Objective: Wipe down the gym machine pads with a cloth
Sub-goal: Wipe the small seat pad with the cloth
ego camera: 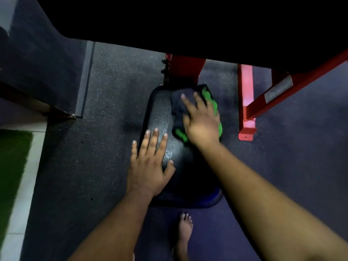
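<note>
A black seat pad [162, 113] of the gym machine lies below me, its surface shiny and damp. A dark cloth with green edges [179, 108] sits on the pad's far right part. My right hand [201, 121] presses flat on the cloth, fingers spread and straight. My left hand [150, 164] rests flat on the pad's near left side, fingers straight, holding nothing. The pad's near end is in shadow.
The machine's red steel frame [246, 102] stands to the right and behind the pad. A large black pad or panel [188, 25] overhangs the top of the view. My bare foot [185, 232] stands on the rubber floor. Green turf [13, 166] lies far left.
</note>
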Motion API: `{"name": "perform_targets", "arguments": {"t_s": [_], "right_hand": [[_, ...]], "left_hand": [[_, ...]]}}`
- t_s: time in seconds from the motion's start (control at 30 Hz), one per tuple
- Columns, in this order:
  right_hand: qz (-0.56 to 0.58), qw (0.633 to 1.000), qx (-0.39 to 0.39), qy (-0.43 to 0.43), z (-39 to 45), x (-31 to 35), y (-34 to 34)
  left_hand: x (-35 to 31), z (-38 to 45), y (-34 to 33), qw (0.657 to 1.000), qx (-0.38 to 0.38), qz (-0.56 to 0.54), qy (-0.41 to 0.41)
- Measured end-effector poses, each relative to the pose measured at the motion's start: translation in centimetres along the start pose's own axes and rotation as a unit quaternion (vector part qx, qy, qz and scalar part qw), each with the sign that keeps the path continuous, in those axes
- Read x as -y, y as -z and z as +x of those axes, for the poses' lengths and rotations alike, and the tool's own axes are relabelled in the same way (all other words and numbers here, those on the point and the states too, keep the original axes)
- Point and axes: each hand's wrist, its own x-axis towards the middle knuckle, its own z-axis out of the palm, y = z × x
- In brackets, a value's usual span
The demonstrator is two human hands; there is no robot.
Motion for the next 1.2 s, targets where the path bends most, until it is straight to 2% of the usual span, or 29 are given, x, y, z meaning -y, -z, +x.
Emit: {"name": "perform_targets", "arguments": {"t_s": [0.1, 0.17, 0.23, 0.3, 0.37, 0.43, 0.5, 0.57, 0.63, 0.7, 0.77, 0.83, 0.9, 0.97, 1.03, 1.1, 1.2], "right_hand": [[-0.005, 0.999, 0.012, 0.029, -13.4, -0.8, -0.5], [-0.002, 0.999, 0.021, 0.028, -18.7, -0.9, -0.6], [-0.005, 0.999, 0.025, 0.02, -15.6, -1.0, -0.9], [-0.007, 1.0, -0.009, 0.007, -8.3, -0.1, -0.7], [0.011, 1.0, -0.006, -0.014, -1.2, 0.8, -0.2], [0.023, 0.999, -0.01, -0.027, 1.5, 1.1, -0.3], [0.008, 0.999, -0.031, -0.027, -1.8, 0.9, -0.8], [-0.003, 0.999, -0.032, -0.01, -9.1, 0.3, -0.7], [0.004, 1.0, -0.003, 0.004, -16.6, -0.1, -0.8], [0.023, 1.0, 0.014, -0.003, -19.2, -0.6, -0.7], [0.038, 0.999, -0.004, -0.036, -15.2, -1.1, -0.6], [0.054, 0.995, -0.045, -0.068, -7.5, -1.5, -0.4], [0.079, 0.993, -0.038, -0.073, -0.2, -2.2, 0.1], [0.11, 0.991, -0.027, -0.065, 2.5, -2.8, -0.3], [0.106, 0.992, -0.045, -0.04, -0.5, -3.4, -0.5], [0.108, 0.992, -0.054, -0.023, -6.9, -4.0, -0.7], [0.119, 0.992, -0.015, -0.041, -17.3, -3.4, -0.6]], "left_hand": [[-0.1, 0.0, 0.4, 1.0, 0.012, -0.007, -0.003], [0.0, 0.1, 0.5, 1.0, 0.011, -0.009, 0.0], [0.0, 0.1, 0.4, 1.0, 0.01, -0.009, 0.0], [0.0, 0.1, 0.1, 1.0, -0.005, -0.009, -0.002], [0.0, 0.1, 0.0, 1.0, -0.011, -0.009, -0.003], [0.0, 0.2, 0.1, 1.0, -0.011, -0.006, -0.001], [0.0, 0.2, 0.2, 1.0, 0.003, -0.002, -0.002], [0.0, 0.1, 0.4, 1.0, 0.008, -0.002, -0.004], [-0.1, 0.2, 0.6, 1.0, 0.014, -0.002, -0.005], [0.0, 0.1, 0.6, 1.0, 0.013, -0.004, -0.003], [0.0, 0.2, 0.5, 1.0, 0.005, -0.003, -0.006], [0.0, 0.2, 0.3, 1.0, -0.005, 0.005, -0.01], [0.0, 0.1, 0.1, 1.0, -0.014, 0.009, -0.01], [0.0, 0.0, 0.1, 1.0, -0.013, 0.015, -0.008], [-0.1, 0.1, 0.3, 1.0, -0.01, 0.02, -0.009], [-0.2, 0.1, 0.6, 1.0, -0.002, 0.027, -0.004], [-0.4, 0.1, 1.0, 0.999, 0.018, 0.026, 0.0]]}}
